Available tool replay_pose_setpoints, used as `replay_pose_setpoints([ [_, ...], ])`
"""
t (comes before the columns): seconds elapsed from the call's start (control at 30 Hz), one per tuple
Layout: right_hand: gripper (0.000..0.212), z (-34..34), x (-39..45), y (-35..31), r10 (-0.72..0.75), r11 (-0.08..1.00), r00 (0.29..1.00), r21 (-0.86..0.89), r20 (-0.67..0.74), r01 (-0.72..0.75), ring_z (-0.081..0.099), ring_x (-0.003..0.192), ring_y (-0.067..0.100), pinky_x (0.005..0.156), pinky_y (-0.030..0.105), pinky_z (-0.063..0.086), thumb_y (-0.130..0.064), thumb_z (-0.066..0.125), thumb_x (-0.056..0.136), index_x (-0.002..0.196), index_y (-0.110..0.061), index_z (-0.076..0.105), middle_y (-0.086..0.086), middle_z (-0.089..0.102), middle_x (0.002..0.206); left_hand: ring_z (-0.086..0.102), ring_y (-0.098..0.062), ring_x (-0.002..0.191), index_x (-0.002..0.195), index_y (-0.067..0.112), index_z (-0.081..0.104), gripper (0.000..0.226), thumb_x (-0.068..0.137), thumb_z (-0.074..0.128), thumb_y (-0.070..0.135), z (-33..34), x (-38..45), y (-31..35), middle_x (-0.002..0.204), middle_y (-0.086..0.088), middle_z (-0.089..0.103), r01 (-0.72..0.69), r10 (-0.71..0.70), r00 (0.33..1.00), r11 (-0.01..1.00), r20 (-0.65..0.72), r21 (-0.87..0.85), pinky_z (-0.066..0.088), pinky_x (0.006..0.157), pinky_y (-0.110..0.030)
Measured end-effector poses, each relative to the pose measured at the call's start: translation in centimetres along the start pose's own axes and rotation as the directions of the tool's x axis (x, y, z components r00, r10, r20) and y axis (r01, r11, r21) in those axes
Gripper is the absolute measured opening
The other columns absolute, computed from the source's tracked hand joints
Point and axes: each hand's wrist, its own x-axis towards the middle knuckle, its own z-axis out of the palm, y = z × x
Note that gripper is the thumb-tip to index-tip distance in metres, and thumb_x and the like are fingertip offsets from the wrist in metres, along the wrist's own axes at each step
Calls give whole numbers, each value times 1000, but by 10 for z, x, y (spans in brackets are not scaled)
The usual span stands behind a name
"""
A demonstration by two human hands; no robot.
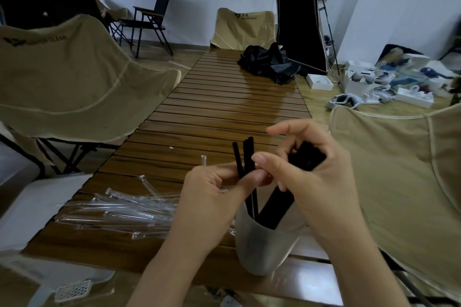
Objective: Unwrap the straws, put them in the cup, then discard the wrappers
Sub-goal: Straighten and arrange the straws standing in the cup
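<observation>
**Straws going into the cup, wrappers still to clear**

The thin black plastic straws (245, 157) stand upright between the two hands, their lower ends down inside the pale grey translucent cup (262, 244), which sits on the slatted brown wooden table (224, 107) directly below the hands. The left hand (212, 189) has its fingers curled in and pinches two or three of these straws near their middle; a clear strip of wrapper (204, 160) sticks up just behind its knuckles. The right hand (306, 172) is wrapped round a thicker bundle of black straws (308, 157) that also slants down into the cup, its thumb pressing toward the left hand's straws and its forefinger raised free.

To the left of the left hand lies a loose heap of clear plastic straw wrappers (119, 207), spread on the table edge. Far beyond the hands, a crumpled black bag (269, 62) rests at the table's end.

The step in hand looks to be seating unwrapped straws in the cup. Next, I judge, both hands must let go, then gather the slippery wrappers for discarding; where they go is not shown.
</observation>
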Motion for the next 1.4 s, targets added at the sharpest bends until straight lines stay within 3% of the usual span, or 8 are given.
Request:
replay_pose_setpoints([
  [0.1, 33, -4, 2, 1, 76, 997, 996, 22, 43, -77, 58, 51, 8, 58, 20, 50, -2, 77, 72, 101, -8, 63, -2, 57, 60, 70, -3, 91, 92, 28, 76, 23, 74, 66, 39, 1, 0, 0, 89, 15, 75, -3, 3, 1000, 999, 0, -34, 54, 77, -18],
  [0.23, 39, -7, 2, 2, 119, 993, 991, 6, 64, -120, 63, 60, 12, 63, 20, 50, -10, 78, 69, 105, -14, 65, -2, 62, 70, 65, 3, 101, 98, 33, 73, 33, 72, 63, 48, 3, 0, 2, 98, 20, 73, -21, 20, 999, 1000, 26, 22, 51, 87, -15],
  [0.37, 11, -12, 0, 2, 153, 988, 984, 4, 93, -154, 67, 78, 16, 71, 24, 50, -14, 78, 72, 80, -13, 71, 1, 68, 81, 59, 7, 110, 105, 33, 72, 35, 76, 61, 47, 2, 1, 4, 105, 24, 71, -30, 24, 997, 996, 72, 82, 45, 92, -10],
  [0.43, 12, -14, -1, 3, 175, 985, 979, -17, 102, -174, 66, 84, 15, 72, 25, 50, -16, 75, 74, 79, -8, 69, 0, 67, 84, 59, 9, 110, 105, 35, 71, 32, 78, 59, 47, 1, 0, 6, 105, 26, 70, -36, 26, 995, 995, 101, 94, 45, 90, -8],
  [0.73, 8, -11, -3, 0, 173, 983, 983, -67, 59, -169, 65, 81, 16, 78, 39, 54, -8, 67, 86, 81, -14, 64, 1, 66, 80, 54, 19, 103, 99, 41, 62, 13, 88, 59, 34, 0, -4, 10, 95, 32, 63, -56, 38, 997, 948, 64, 313, 37, 83, 3],
  [1.0, 17, -9, -2, 1, 176, 981, 982, -99, 67, -169, 65, 72, 9, 65, 17, 50, -2, 77, 73, 78, -13, 65, -3, 65, 70, 64, 4, 93, 97, 37, 44, 26, 82, 61, 48, -9, -10, 15, 92, 18, 67, -65, 71, 997, 948, -7, 312, 53, 70, -18],
  [1.17, 14, -10, -1, 1, 176, 978, 982, -122, 63, -168, 65, 76, 16, 67, 23, 50, -6, 77, 74, 78, -14, 66, 1, 66, 74, 63, 0, 97, 89, 34, 61, 14, 85, 58, 47, -15, -10, 14, 92, 21, 66, -154, 132, 987, 947, 93, 283, 49, 82, -16],
  [1.4, 12, -7, -3, 0, 190, 974, 978, -141, 89, -176, 63, 74, 13, 68, 25, 48, -10, 72, 80, 78, -20, 68, 0, 66, 74, 53, 10, 117, 117, 36, 65, 37, 85, 55, 50, -29, -10, 8, 120, 29, 61, -117, 63, 973, 963, 220, 241, 36, 93, -3],
])
